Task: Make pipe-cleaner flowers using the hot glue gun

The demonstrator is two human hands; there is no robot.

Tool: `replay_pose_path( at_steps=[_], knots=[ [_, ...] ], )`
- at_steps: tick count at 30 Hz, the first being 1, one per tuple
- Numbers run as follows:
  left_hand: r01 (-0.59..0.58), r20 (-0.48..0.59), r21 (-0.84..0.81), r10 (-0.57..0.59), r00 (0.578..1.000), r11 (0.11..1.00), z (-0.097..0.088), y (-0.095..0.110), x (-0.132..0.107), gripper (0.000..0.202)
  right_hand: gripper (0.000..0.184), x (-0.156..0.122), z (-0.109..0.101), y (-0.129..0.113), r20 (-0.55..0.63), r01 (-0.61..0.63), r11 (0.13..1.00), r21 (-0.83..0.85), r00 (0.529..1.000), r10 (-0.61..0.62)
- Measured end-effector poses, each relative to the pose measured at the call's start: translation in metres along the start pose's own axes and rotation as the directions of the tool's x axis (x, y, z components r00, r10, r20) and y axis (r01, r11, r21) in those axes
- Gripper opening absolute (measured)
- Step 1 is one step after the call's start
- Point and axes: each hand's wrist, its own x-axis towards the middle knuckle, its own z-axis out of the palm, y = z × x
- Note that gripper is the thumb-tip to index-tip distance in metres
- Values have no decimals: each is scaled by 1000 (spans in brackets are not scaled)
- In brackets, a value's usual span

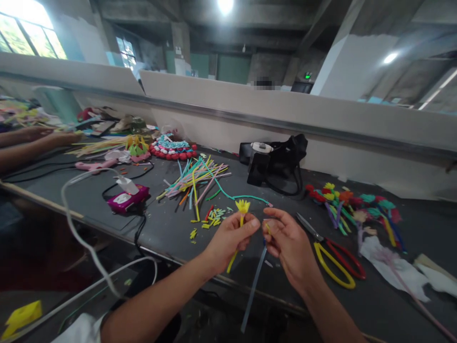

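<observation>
My left hand (233, 240) is closed around the thin stem of a yellow pipe-cleaner flower (242, 206). The petals fan out above the thumb and the stem slants down below the fingers. Close beside it, my right hand (287, 245) pinches a small yellow pipe-cleaner piece (268, 229) between thumb and fingertips. A translucent pale stick (254, 288) runs down from under the right hand past the table edge; whether that hand holds it, I cannot tell. Short cut pieces (215, 216) lie left of my hands. Red-and-yellow-handled scissors (335, 259) rest open to the right.
Behind my hands lies a pile of coloured pipe cleaners (194, 178). A black strapped device (259, 164) stands near the partition. Finished flowers (342, 197) lie at right, a purple tissue pack (128, 197) and pink glue gun (96, 165) at left. Another person's hands (53, 138) are far left.
</observation>
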Motion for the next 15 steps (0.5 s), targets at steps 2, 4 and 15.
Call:
replay_pose_path(
  at_steps=[2,4,15],
  knots=[
    [-27,-21,103,29,999,994,5,-3,2,31,39,-1,-1,3,-42,43,996,-83,998,-46],
    [-65,-31,182,72,997,981,8,-5,5,30,38,-3,-2,6,-70,54,989,-135,995,-64],
    [-90,-55,250,107,993,964,11,-11,12,20,35,0,-6,14,15,-51,998,22,999,51]
  ],
)
